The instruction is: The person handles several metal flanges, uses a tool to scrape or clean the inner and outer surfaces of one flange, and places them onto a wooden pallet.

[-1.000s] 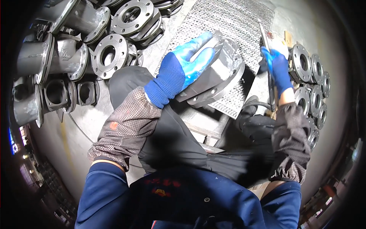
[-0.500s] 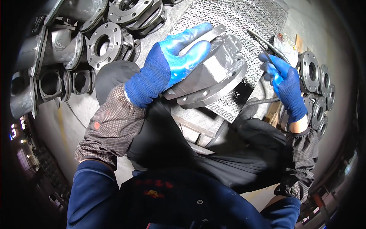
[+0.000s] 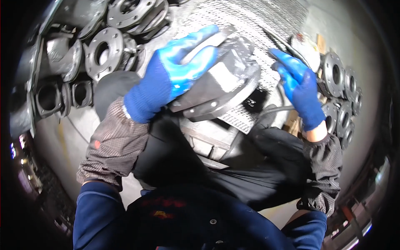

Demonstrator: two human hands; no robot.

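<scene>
Dark grey metal casting [image 3: 223, 77] with bolt-holed flanges is lying tilted at centre, over a patterned metal sheet [image 3: 238, 119], its lower left end reaching close to the person's lap. Left hand [image 3: 171, 68] in a blue glove is gripping its upper left flange: rim is passing between the thumb and the fingers — fingers lying along the outer side, thumb on the inner side toward the body of the casting. The casting's broad pale face and its other flange, lower right, are sitting clear of the fingers.

Right hand [image 3: 298, 85], also gloved blue, is hovering right of the casting, apart from it; fingers are pointing toward it, half bent — cannot tell whether they are holding anything thin. Just beyond that hand a slim rod [image 3: 277, 38] is lying slantwise; a dark hose [image 3: 277, 110] is running below it, near the shoe.

Farther right, round flanges [image 3: 328, 68] are standing in rows, a wooden piece [image 3: 321, 43] showing behind them. Left side: a ring flange [image 3: 116, 52] is leaning among more grey castings [image 3: 62, 54]. Below, dark trousers [image 3: 175, 154] are filling the foreground, checked sleeve covers [image 3: 118, 141] are covering both forearms.
</scene>
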